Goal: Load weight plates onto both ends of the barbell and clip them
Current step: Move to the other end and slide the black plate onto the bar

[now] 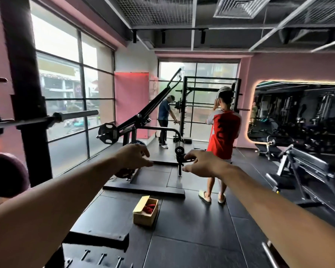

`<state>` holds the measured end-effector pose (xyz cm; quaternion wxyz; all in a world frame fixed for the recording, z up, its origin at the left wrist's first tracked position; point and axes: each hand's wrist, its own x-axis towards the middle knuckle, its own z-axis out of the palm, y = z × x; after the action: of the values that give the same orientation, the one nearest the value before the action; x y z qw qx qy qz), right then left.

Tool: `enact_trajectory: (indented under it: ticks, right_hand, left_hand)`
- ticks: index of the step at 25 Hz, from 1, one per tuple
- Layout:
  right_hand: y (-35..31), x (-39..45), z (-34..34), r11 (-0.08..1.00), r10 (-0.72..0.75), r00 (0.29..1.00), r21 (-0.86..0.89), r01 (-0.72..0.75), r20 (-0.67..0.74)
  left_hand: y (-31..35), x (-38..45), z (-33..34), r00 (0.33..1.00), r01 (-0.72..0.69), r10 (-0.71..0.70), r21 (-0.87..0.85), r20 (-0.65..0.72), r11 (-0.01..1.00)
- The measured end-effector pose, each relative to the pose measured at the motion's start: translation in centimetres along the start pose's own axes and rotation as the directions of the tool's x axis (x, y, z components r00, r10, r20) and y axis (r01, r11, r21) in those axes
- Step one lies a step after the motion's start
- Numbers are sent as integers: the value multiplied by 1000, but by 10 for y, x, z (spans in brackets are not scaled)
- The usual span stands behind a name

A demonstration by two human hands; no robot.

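Loosely curled fingers of the left hand (134,156) and right hand (199,164) hold nothing, stretched forward. The long steel barbell (75,115) rests racked at left, its sleeve bare. Round black iron weight plates (6,175), blurred and cut off, look heavy; grip rims two-handed.

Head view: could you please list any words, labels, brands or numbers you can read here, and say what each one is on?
None can be read.
Weight plate on the machine arm: pale markings on its face, too blurred to read.
Red shirt on the standing person: a dark design on the back, no legible letters.
Box on the floor: no print visible.
Buildings through the window: any signs are too blurred.
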<state>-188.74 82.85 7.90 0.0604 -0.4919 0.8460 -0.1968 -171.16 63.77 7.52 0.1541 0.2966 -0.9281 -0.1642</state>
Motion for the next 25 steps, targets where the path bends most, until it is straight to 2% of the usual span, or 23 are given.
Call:
enact_trajectory:
  ticks: [7,12,16,19,25]
  right_hand:
    - [85,228,-23,989,-148,989,9,147,18]
    - [130,390,-23,956,-291,950,-16,295,111]
    - [120,513,-26,911,-413,904,34,412,111]
    - [102,604,-4,865,-501,852,57,498,154]
    - [71,774,34,826,-562,806,82,557,183]
  left_hand:
    - [-2,219,36,998,62,-62,26,-29,998]
    - [-30,348,55,965,245,-240,41,-105,969]
    - [-59,421,35,920,368,-353,66,-167,927]
    - [-101,475,34,881,456,-437,82,-182,886]
    - [-192,603,22,856,494,-463,97,-232,864]
